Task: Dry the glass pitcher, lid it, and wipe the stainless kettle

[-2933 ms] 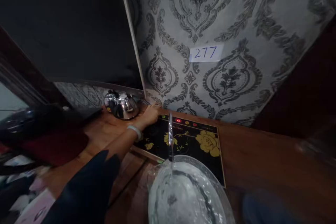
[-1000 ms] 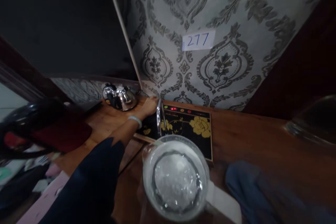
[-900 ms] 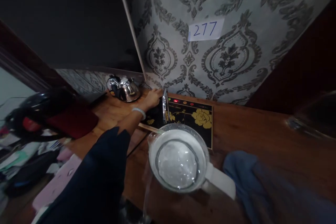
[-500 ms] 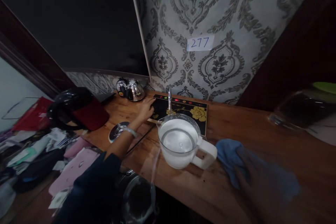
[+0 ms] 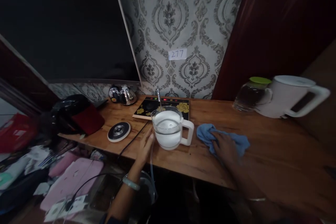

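Note:
A glass jug (image 5: 168,134) with a white handle stands on the wooden counter, partly filled with what looks like clear water. Just left of it is my left hand (image 5: 144,148), fingers stretched out near its side; whether they touch the glass I cannot tell. My right hand (image 5: 226,148) rests on a crumpled blue cloth (image 5: 207,134) right of the jug, fingers bent over it. Behind the jug lies a black electric stove panel (image 5: 168,104) with gold flowers, and a slim metal spout (image 5: 159,95) rises over it.
A round black heating base (image 5: 119,131) lies on the left, near a red-and-black kettle (image 5: 84,113). Small shiny pots (image 5: 127,96) stand at the back. A green-lidded glass jug (image 5: 249,96) and white pitcher (image 5: 285,98) are at right. The counter's front edge (image 5: 199,175) runs below.
My left hand has come back from the stove panel's left end to the jug's left side. My right hand stays at the blue cloth. The view has swung right.

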Motion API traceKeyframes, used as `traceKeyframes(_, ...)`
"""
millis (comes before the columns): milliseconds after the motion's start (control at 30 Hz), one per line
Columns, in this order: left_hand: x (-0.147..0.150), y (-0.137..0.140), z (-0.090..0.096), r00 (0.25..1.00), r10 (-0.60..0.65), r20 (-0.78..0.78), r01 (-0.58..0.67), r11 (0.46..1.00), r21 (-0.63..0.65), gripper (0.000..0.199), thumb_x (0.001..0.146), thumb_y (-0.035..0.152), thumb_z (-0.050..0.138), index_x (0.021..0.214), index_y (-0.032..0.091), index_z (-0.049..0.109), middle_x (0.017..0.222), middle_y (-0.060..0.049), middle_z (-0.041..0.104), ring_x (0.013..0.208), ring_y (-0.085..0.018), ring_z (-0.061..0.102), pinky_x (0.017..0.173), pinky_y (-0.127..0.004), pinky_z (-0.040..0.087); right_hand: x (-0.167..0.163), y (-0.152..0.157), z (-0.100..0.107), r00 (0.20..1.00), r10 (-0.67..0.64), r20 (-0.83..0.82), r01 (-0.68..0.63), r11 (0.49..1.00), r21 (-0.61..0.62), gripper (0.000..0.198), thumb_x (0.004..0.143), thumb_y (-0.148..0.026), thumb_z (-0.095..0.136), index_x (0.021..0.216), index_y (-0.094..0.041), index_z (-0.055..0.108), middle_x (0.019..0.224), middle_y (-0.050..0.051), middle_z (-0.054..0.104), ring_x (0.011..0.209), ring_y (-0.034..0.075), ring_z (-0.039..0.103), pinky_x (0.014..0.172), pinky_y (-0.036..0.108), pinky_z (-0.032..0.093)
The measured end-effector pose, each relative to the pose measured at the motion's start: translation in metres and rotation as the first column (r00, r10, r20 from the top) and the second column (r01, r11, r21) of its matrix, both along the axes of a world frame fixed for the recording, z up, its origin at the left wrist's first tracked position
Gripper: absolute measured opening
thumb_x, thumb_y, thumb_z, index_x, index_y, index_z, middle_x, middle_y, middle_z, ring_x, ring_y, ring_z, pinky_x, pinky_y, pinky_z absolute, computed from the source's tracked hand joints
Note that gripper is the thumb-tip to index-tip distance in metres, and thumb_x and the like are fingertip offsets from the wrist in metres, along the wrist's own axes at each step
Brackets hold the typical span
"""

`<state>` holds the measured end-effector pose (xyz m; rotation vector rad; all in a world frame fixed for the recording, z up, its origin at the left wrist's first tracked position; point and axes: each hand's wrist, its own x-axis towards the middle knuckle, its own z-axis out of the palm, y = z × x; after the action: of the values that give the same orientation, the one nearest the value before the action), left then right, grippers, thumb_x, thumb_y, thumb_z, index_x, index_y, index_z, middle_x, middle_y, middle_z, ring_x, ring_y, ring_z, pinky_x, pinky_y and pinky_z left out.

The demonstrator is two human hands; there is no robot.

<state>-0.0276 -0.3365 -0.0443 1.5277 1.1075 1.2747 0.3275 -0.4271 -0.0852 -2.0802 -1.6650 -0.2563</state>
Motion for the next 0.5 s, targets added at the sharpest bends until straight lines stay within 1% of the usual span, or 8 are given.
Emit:
traceKeyframes(133,0.007,-0.014,-0.005,0.998,-0.051,0.033,0.052,0.998,-0.024,0.069,0.084,0.06,0.062,0.137,0.017,0.059,0.144,-0.014,0.057,0.138,-0.03,0.05,0.117,-0.046,0.038,0.001,-0.007,0.0,1.0,0.029,0.009,-0.029,0.999,-0.021,0.038,0.092,-0.019,0.049,0.124,-0.022,0.068,0.122,0.011,0.069,0.106,0.03,0.06,0.082,0.04,0.045)
traceKeyframes(200,0.009,-0.02,-0.009,0.999,-0.043,0.018,0.043,0.999,-0.03,0.069,0.082,0.059,0.064,0.138,0.019,0.058,0.145,-0.014,0.057,0.136,-0.031,0.051,0.116,-0.046,0.039,0.002,-0.011,-0.001,0.999,0.029,0.013,-0.029,0.999,-0.023,0.038,0.091,-0.018,0.05,0.124,-0.023,0.068,0.12,0.011,0.069,0.106,0.03,0.06,0.082,0.04,0.044)
traceKeyframes(267,0.011,-0.025,-0.014,1.0,-0.007,0.002,0.007,1.0,-0.023,0.07,0.08,0.058,0.066,0.138,0.02,0.057,0.147,-0.014,0.055,0.135,-0.031,0.052,0.115,-0.046,0.04,0.003,-0.015,-0.002,0.999,0.038,0.011,-0.038,0.999,-0.014,0.038,0.091,-0.018,0.05,0.123,-0.022,0.068,0.12,0.011,0.07,0.106,0.03,0.06,0.082,0.039,0.044)
traceKeyframes(367,0.013,-0.028,-0.023,0.999,0.042,-0.018,-0.042,0.999,0.025,0.068,0.08,0.057,0.066,0.136,0.02,0.058,0.147,-0.015,0.055,0.136,-0.031,0.051,0.115,-0.047,0.039,0.003,-0.02,-0.002,0.998,0.066,-0.005,-0.066,0.998,0.004,0.037,0.092,-0.018,0.049,0.123,-0.021,0.068,0.119,0.011,0.07,0.106,0.028,0.06,0.083,0.038,0.043)
traceKeyframes(500,0.014,-0.032,-0.028,0.993,0.068,-0.101,-0.057,0.992,0.11,0.062,0.083,0.054,0.064,0.134,0.02,0.058,0.141,-0.015,0.06,0.137,-0.031,0.05,0.113,-0.048,0.041,0.0,-0.023,0.0,0.996,0.06,-0.067,-0.057,0.998,0.037,0.037,0.091,-0.016,0.048,0.121,-0.02,0.069,0.118,0.011,0.071,0.106,0.028,0.061,0.087,0.039,0.044)
